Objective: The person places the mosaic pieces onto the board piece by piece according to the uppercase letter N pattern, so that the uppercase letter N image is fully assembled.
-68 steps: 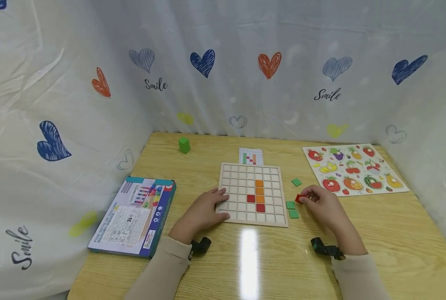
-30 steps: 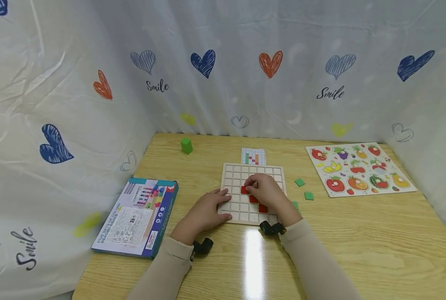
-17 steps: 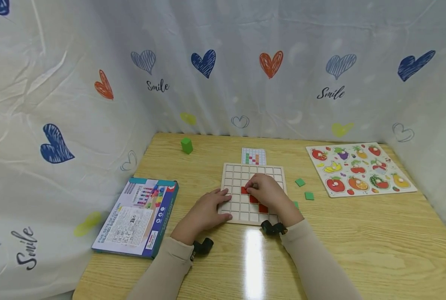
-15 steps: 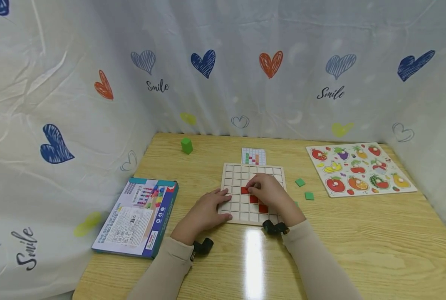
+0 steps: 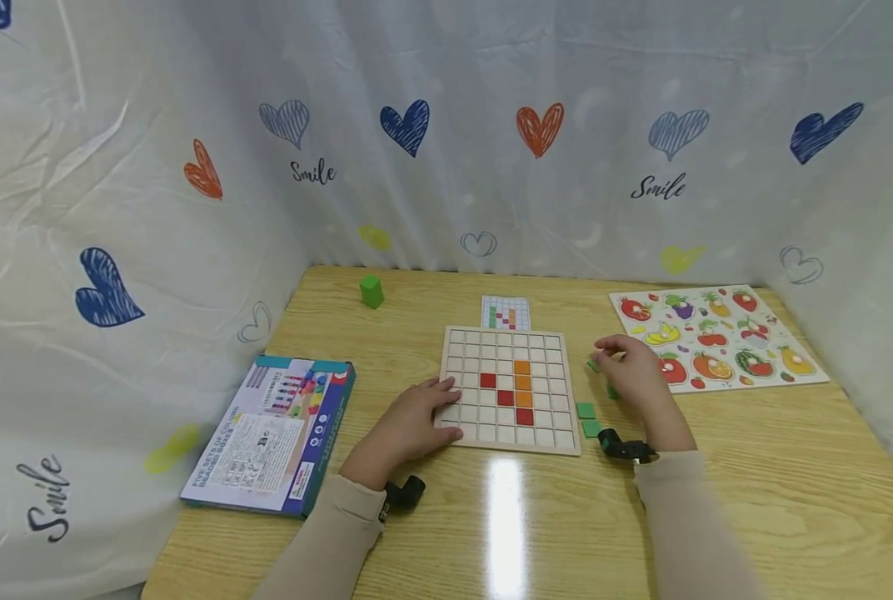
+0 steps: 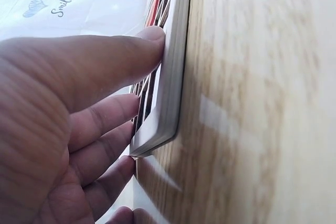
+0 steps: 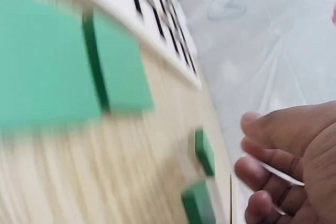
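The wooden grid board (image 5: 465, 417) lies flat, with three red tiles (image 5: 506, 398) in a diagonal and an orange column (image 5: 522, 382) in its cells. My left hand (image 5: 409, 429) rests at the board's near left corner; in the left wrist view the thumb (image 6: 131, 59) lies on the rim, the other fingers along the side. Right of the board, my right hand (image 5: 630, 375) hovers over a green tile (image 5: 592, 366), fingers loosely bent. In the right wrist view nothing sits between its fingertips, and several green tiles (image 7: 121, 66) lie on the table below.
A small pattern card (image 5: 505, 312) touches the board's far edge. A fruit puzzle board (image 5: 716, 340) lies behind my right hand. At left is a boxed bead set (image 5: 266, 433), and a green block (image 5: 371, 292) stands at the back left. A printed curtain (image 5: 476, 167) surrounds the table.
My right hand first brought a red tile from the right onto the board. Since then it has let go and moved back right to the green tiles. My left hand has stayed put.
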`<state>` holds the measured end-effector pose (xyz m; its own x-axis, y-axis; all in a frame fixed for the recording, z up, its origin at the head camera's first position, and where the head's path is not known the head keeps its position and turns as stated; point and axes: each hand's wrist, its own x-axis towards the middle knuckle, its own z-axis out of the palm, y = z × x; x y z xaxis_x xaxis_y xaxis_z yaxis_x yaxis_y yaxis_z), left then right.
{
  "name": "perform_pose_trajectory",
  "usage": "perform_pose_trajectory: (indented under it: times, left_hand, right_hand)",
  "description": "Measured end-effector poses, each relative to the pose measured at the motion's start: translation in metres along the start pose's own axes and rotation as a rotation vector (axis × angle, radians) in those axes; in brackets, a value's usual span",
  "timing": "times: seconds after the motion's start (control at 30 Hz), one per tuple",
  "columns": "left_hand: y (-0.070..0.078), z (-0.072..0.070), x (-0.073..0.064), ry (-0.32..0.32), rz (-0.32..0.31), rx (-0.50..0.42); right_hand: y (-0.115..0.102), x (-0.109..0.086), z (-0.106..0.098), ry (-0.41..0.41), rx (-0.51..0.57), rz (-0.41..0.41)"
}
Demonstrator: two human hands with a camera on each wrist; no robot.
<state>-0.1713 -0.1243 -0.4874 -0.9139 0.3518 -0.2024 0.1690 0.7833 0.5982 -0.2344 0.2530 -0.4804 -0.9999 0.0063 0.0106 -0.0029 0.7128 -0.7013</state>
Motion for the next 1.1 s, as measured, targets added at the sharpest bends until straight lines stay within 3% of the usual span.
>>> perform_pose_trajectory:
  times: [0.13,0.27,0.77,0.93,1.1]
  left_hand:
    - [-0.003,-0.001,-0.001,0.006,-0.01,0.008]
    - [-0.006,-0.001,-0.001,0.013,0.005,0.005]
    - [-0.002,-0.002,-0.002,0.006,0.009,-0.008]
    - [0.001,-0.002,-0.002,0.005,0.014,-0.007]
    - [0.002,-0.001,-0.001,0.008,0.007,-0.003]
  right_hand:
    - [0.011,-0.001,-0.007,-0.062,-0.037,0.07]
    - [0.013,0.002,-0.003,-0.087,-0.056,0.063]
    - [0.012,0.0,0.0,0.006,-0.067,0.076]
    - [-0.009,-0.004,0.003,0.048,-0.028,0.027]
    - [-0.045,-0.003,0.021,0.028,0.054,-0.008]
